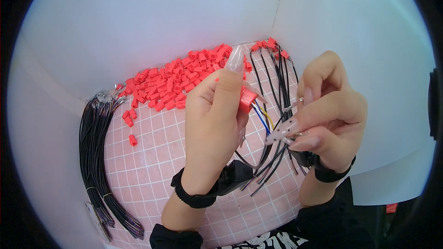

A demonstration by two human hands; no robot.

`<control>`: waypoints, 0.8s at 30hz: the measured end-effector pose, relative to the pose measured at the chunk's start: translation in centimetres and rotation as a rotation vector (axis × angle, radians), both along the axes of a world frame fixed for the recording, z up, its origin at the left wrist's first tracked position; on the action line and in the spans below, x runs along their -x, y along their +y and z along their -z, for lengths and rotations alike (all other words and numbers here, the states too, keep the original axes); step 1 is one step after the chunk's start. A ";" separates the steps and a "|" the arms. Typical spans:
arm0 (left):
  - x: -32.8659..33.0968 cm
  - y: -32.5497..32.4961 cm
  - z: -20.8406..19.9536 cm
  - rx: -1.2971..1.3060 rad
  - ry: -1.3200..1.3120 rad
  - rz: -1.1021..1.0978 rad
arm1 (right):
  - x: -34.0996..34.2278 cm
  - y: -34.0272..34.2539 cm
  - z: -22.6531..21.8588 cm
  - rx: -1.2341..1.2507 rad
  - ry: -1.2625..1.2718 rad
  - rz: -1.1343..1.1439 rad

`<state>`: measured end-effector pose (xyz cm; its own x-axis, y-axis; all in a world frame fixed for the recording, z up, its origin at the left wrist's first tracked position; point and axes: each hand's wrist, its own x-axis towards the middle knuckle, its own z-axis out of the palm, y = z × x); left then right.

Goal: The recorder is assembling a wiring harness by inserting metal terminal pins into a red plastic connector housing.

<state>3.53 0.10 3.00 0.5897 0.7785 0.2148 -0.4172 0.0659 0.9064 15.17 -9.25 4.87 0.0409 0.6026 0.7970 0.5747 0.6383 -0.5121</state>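
A red plastic connector housing (248, 100) sits in the closed fingers of my left hand (213, 117), partly hidden by the thumb. Thin blue, yellow and white wires (261, 116) come out of its near end and run toward the fingertips of my right hand (334, 106). The right hand's fingers are pinched together, with small silvery terminals (302, 133) showing between them. Part of what they grip is hidden by the fingers and long nails. A black cable (251, 163) curves below, between the two hands.
Loose red housings (170, 83) are heaped along the back of the pink gridded mat (147, 170). One red housing (133, 140) lies apart. Tied black cables (94, 157) with bare terminals lie at left. Black cables fitted with red housings (284, 55) lie behind the right hand. White walls (346, 9) enclose the mat.
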 end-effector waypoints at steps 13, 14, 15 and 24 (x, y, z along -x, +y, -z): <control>-0.6 0.1 0.5 0.091 -0.066 -0.024 | 1.3 -0.5 -1.1 0.465 0.111 -0.065; -0.3 -0.1 0.3 0.071 -0.053 -0.032 | 1.4 -0.5 -1.1 0.463 0.112 -0.069; -0.1 -0.2 0.1 0.051 -0.041 -0.039 | 1.5 -0.6 -1.1 0.432 0.074 -0.050; 0.1 -0.3 0.4 -0.023 -0.077 -0.057 | 1.9 -0.3 -0.8 0.355 -0.017 0.096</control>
